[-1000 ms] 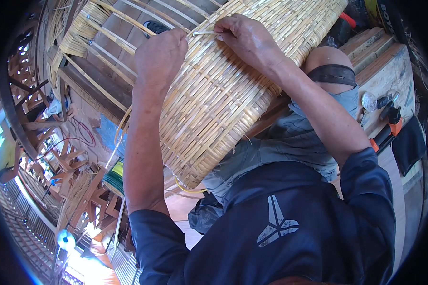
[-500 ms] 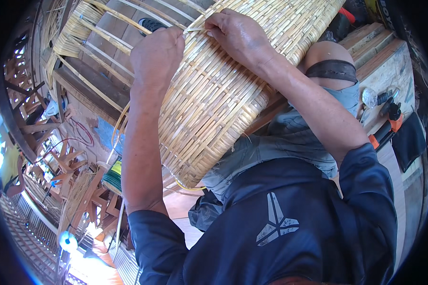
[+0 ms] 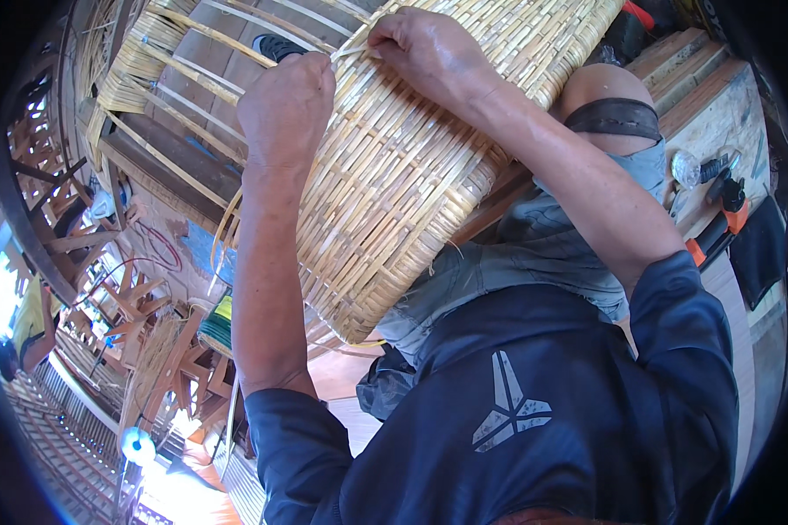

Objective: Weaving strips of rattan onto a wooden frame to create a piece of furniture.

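Note:
My left hand (image 3: 284, 112) is closed at the edge of the finished weave, its fingertips on a thin pale cane strip (image 3: 348, 52). My right hand (image 3: 429, 63) pinches the same strip a short way to the right, above the woven cane panel (image 3: 385, 201); its exact fingertip grip is partly hidden. The panel slants across my lap beside my bent knee. At upper left, long bare strips (image 3: 197, 70) span an unwoven part of the frame, between the dense weave and a wrapped bundle of cane (image 3: 131, 87).
Wooden planks and a worktop (image 3: 709, 122) on the right hold orange-and-black tools (image 3: 734, 210) and a clear bottle (image 3: 685, 168). A green coil (image 3: 217, 328), red hose and wooden chair parts (image 3: 131, 297) lie at left. A person in yellow (image 3: 31, 324) is at the far left.
My right hand has moved up and left along the weave toward my left hand. My left hand has shifted slightly left. The person in yellow shows more clearly at left.

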Motion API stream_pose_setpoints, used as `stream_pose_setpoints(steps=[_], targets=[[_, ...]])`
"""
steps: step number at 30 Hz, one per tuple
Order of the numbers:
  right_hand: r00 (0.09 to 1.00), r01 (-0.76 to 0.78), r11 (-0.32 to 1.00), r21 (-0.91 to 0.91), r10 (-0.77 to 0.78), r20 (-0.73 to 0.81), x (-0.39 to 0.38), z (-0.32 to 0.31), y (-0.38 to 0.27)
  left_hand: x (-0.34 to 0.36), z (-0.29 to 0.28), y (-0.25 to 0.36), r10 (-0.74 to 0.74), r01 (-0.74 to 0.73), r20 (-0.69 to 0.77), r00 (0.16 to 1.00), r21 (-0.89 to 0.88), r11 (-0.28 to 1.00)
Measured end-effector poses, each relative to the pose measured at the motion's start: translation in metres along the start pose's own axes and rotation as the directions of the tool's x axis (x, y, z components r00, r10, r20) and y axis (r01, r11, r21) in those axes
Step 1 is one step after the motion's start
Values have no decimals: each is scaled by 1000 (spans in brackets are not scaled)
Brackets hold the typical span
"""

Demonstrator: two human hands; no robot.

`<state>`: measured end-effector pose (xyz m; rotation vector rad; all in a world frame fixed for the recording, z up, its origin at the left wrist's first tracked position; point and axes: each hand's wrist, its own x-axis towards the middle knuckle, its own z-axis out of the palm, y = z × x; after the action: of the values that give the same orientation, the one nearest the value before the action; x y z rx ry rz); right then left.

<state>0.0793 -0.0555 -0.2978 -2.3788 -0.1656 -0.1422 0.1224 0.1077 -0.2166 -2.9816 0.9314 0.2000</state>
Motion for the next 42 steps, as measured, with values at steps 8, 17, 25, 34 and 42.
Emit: stream_pose_setpoints(steps=[8,17,25,34,42], targets=[[978,-179,970,163,193,-78,-4,-58,12,-3,-1,-1,36,-36,5,999,47,998],[903,-427,830,359,414,118,-16,-58,-3,2,-14,-23,141,-105,171,975,-200,974],[935,-265,864,428,338,-103,-37,-101,-4,-45,-52,-49,-156,201,190,969,-251,947],[763,-473,813,339,571,-302,-151,-239,79,-51,-38,-37,-74,128,184,980,-304,944],[587,-806,580,-118,757,-287,-251,-258,86,-61,-43,-26,-208,237,192,959,-143,961]])
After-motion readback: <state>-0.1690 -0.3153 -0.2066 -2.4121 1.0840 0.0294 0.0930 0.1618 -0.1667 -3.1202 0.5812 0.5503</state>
